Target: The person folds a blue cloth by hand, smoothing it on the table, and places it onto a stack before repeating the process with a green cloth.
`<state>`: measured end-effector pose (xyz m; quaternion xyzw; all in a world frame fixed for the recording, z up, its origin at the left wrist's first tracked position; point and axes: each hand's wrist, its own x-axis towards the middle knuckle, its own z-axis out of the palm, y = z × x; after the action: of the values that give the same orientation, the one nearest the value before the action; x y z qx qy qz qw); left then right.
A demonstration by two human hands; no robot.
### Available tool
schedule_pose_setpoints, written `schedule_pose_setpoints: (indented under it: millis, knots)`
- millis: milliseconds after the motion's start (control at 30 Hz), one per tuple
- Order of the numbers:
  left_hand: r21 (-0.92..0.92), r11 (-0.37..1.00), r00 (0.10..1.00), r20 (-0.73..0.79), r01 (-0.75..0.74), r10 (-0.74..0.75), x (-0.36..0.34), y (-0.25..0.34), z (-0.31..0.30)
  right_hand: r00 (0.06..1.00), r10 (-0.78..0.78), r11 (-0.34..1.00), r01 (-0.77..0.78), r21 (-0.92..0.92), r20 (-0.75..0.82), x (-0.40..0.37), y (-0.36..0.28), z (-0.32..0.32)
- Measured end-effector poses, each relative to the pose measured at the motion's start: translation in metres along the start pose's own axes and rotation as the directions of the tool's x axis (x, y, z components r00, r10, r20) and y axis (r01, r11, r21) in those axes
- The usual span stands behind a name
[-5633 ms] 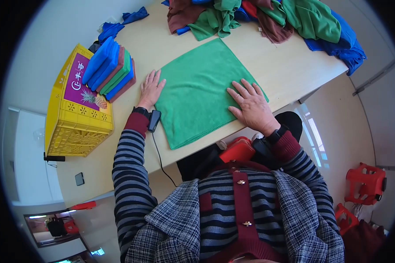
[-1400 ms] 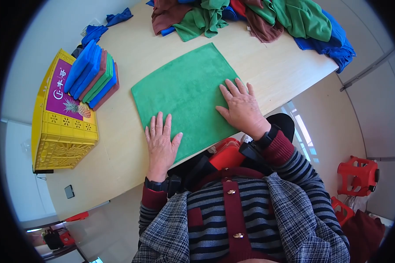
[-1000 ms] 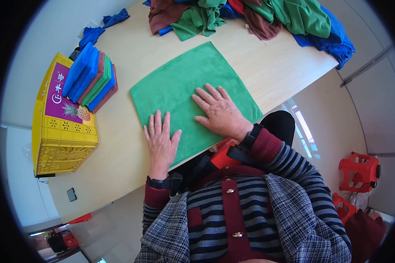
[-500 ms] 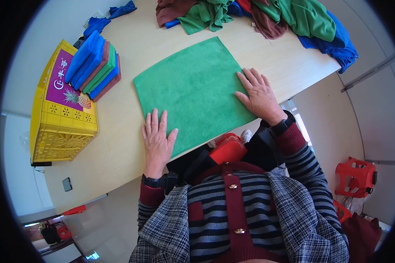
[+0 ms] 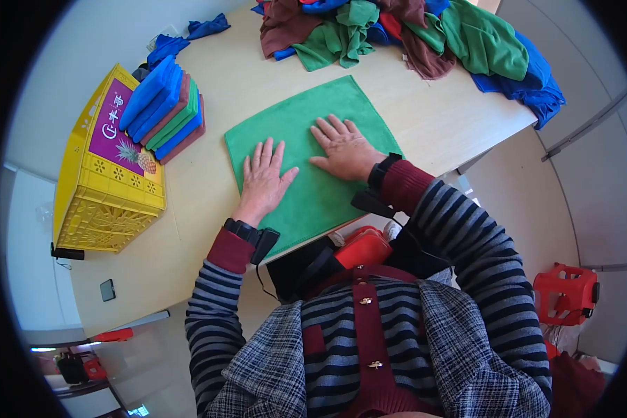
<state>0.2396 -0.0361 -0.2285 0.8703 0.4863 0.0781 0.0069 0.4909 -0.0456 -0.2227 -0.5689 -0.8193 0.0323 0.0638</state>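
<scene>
A green cloth (image 5: 313, 188) lies spread flat on the table, its near edge along the table's front edge. My left hand (image 5: 266, 177) rests palm down on the cloth's left part, fingers stretched out. Farther up and to the right, my right hand (image 5: 346, 148) also lies flat on the cloth with its fingers apart. Neither hand holds anything. Both wrists wear black straps with small dark devices.
Left of the cloth, a yellow crate (image 5: 111, 202) bears a stack of folded cloths (image 5: 164, 111) in blue, brown and green. A heap of crumpled cloths (image 5: 404, 35) covers the far side. A phone (image 5: 107, 290) lies near the table's left front. A red stool (image 5: 564, 294) stands right.
Both hands have slid from the cloth's side edges inward and farther up onto it. The right hand has moved left, away from the right edge. The cloth still lies flat.
</scene>
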Motion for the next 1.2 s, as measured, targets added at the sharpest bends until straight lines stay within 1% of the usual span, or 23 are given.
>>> schedule_pose_setpoints:
  millis: [67,133,167,267,300,333,400,433,533,600,667,700,800,867,933,967,1000,1067,1100,1200]
  knots:
    - [0.007,1.0,1.0,0.031,-0.005,0.005,0.0,-0.006,0.005,1.0,0.001,1.0,-0.001,-0.003,0.015,-0.002,0.017,0.006]
    - [-0.003,1.0,1.0,0.024,0.001,-0.001,-0.009,-0.016,0.005,0.992,0.097,0.995,-0.097,0.011,-0.076,-0.012,0.045,0.009]
    - [-0.007,1.0,1.0,0.019,0.003,-0.003,-0.014,-0.021,0.005,0.993,0.096,0.995,-0.095,0.009,-0.07,-0.017,0.056,0.009]
    - [-0.016,0.999,0.999,0.024,0.034,-0.033,-0.022,-0.034,0.004,0.983,0.181,0.983,-0.182,-0.021,-0.031,-0.026,0.081,-0.002]
    - [-0.017,0.999,0.999,0.026,0.048,-0.048,-0.023,-0.039,0.002,0.983,0.18,0.983,-0.181,-0.025,-0.034,-0.025,0.085,-0.006]
    - [-0.018,0.999,0.999,0.019,0.05,-0.049,-0.022,-0.046,0.002,0.976,0.219,0.974,-0.218,-0.065,-0.004,-0.024,0.09,-0.011]
    - [-0.003,0.993,0.993,0.015,0.114,-0.114,-0.017,-0.061,0.001,0.953,0.3,0.946,-0.29,-0.147,0.048,-0.019,0.094,-0.019]
    - [0.004,0.989,0.989,0.013,0.146,-0.146,-0.013,-0.064,0.0,0.953,0.299,0.946,-0.29,-0.149,0.042,-0.013,0.092,-0.022]
    - [0.014,0.991,0.991,-0.021,0.13,-0.13,0.017,-0.062,0.0,0.981,0.18,0.976,-0.188,-0.109,-0.075,0.024,0.066,-0.022]
    - [0.02,0.993,0.992,-0.048,0.12,-0.119,0.04,-0.055,0.003,0.99,0.127,0.992,-0.128,-0.003,-0.063,0.053,0.037,-0.016]
    - [0.006,0.997,0.996,-0.043,0.078,-0.078,0.07,-0.044,0.017,1.0,0.026,0.999,-0.026,0.032,-0.002,0.088,0.005,-0.007]
    - [-0.003,0.998,0.998,-0.035,0.058,-0.059,0.078,-0.044,0.022,1.0,0.029,0.999,-0.029,0.03,-0.007,0.094,0.004,-0.003]
    - [0.018,0.997,0.997,-0.048,0.069,-0.068,0.081,-0.051,0.026,0.998,-0.05,0.999,0.05,0.021,-0.035,0.106,0.003,0.008]
    - [0.022,0.997,0.996,-0.04,0.081,-0.08,0.08,-0.059,0.031,0.999,-0.024,0.999,0.025,0.027,-0.044,0.109,0.015,0.013]
    - [0.033,0.99,0.989,-0.057,0.138,-0.136,0.078,-0.072,0.033,0.997,0.022,0.999,-0.02,0.025,-0.07,0.109,0.033,0.013]
    - [0.04,0.986,0.985,-0.064,0.162,-0.159,0.077,-0.076,0.033,0.998,0.024,0.999,-0.023,0.028,-0.058,0.108,0.041,0.013]
    - [0.035,0.986,0.986,-0.053,0.162,-0.16,0.076,-0.078,0.033,0.995,0.052,0.998,-0.051,0.022,-0.081,0.108,0.049,0.013]
    - [0.03,0.97,0.97,-0.037,0.239,-0.238,0.073,-0.085,0.03,0.986,0.105,0.994,-0.105,0.011,-0.131,0.107,0.062,0.013]
    - [0.03,0.96,0.96,-0.033,0.278,-0.277,0.072,-0.087,0.03,0.986,0.106,0.994,-0.105,0.014,-0.126,0.107,0.067,0.014]
    - [0.012,0.954,0.953,-0.044,0.3,-0.3,0.07,-0.089,0.031,0.965,0.191,0.981,-0.196,-0.009,-0.178,0.104,0.08,0.014]
